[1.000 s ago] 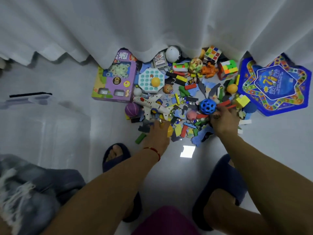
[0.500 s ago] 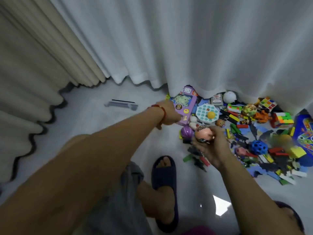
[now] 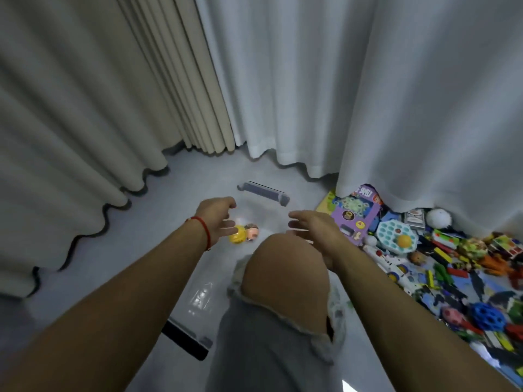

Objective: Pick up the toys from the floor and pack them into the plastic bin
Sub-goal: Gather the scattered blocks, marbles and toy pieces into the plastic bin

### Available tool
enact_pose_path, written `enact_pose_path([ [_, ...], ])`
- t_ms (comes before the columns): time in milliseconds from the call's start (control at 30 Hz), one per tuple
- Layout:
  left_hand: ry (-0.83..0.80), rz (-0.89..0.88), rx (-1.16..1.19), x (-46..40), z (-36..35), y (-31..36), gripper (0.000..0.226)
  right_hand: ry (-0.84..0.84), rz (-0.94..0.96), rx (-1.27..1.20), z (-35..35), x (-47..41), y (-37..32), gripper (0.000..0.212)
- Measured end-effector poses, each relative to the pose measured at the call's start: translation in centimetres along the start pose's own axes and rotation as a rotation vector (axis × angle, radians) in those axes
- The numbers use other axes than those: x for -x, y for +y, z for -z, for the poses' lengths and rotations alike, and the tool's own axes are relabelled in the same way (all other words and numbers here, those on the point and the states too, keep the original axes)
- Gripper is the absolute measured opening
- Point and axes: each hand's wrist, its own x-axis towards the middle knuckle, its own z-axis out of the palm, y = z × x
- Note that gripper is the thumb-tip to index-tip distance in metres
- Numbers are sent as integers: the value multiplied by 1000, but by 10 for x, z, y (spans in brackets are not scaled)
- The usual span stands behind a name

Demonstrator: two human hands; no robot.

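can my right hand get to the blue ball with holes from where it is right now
Probably not without moving back: the right hand hovers open over the plastic bin, with the raised knee between it and the blue holed ball.

Toys let go over the bin, view swung left

Both hands now empty w/ fingers spread: left hand [image 3: 217,219] no longer by the purple box, right hand [image 3: 312,229] no longer gripping the pink ball toy. Yellow ball [image 3: 237,234] & pink ball toy [image 3: 251,232] now sit between the hands inside the clear plastic bin [image 3: 264,192]. Toy pile [image 3: 441,267] has slid to the frame's right edge; a knee now fills the centre.
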Motion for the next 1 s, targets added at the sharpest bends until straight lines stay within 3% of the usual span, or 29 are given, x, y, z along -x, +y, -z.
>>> enact_pose_path([
  [233,-259,-190,-21,17,-96,-32,16,352,21,271,108,-2,50,31],
  [433,-422,-200,-516,-1,-179,-108,12,645,-28,692,199,-18,109,24],
  [500,-466,-205,-653,-16,-203,-132,16,604,-70,810,219,-29,127,28],
  [667,-491,-429,-876,-49,-257,-169,46,519,-154,1125,237,-65,155,81],
  [833,-533,-571,-1073,-83,-297,-186,78,540,-170,1210,250,-94,168,54],
  [1000,-523,-634,-1148,-89,-316,-194,67,555,-73,1315,267,-103,173,47],
])
